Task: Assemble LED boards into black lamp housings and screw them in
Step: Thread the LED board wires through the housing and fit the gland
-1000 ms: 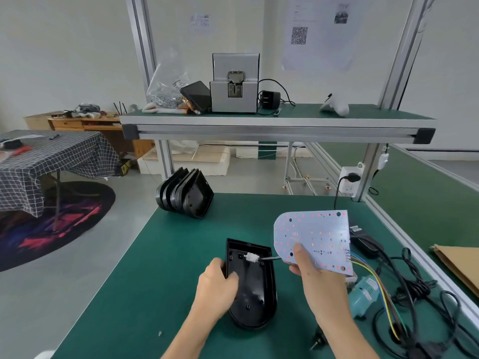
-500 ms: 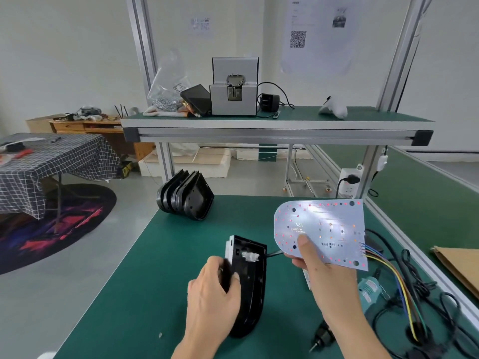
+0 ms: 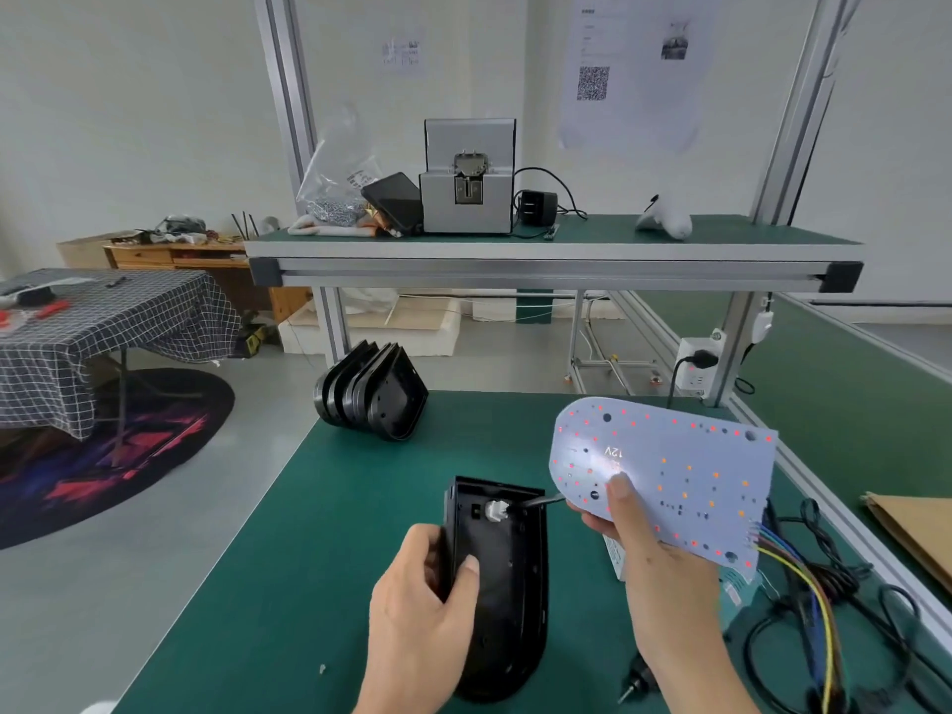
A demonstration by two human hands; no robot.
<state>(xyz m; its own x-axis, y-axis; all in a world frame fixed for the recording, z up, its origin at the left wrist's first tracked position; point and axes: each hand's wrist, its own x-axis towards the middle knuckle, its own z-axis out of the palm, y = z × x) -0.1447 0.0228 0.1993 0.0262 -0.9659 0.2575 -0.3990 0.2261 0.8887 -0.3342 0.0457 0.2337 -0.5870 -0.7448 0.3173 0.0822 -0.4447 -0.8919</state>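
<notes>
My left hand [image 3: 417, 626] grips the left edge of a black lamp housing [image 3: 507, 584], tilted up off the green bench with its hollow side facing right. A white connector [image 3: 495, 509] sits inside its upper end, with a dark lead running to the LED board. My right hand [image 3: 654, 564] holds the white LED board [image 3: 669, 471] raised above the bench, thumb on its face; red and orange dots show across it. Coloured wires [image 3: 803, 574] hang from its lower right corner.
A stack of black housings [image 3: 373, 396] lies at the bench's far left corner. Black cables [image 3: 876, 626] and a screwdriver tip [image 3: 636, 680] lie at the right. A power strip [image 3: 698, 363] hangs on the post. The upper shelf carries a grey screw feeder [image 3: 466, 180] and a bag [image 3: 335, 182].
The left hand has tipped the housing up from lying flat onto its edge. The right hand has lifted the LED board higher and turned it more toward me.
</notes>
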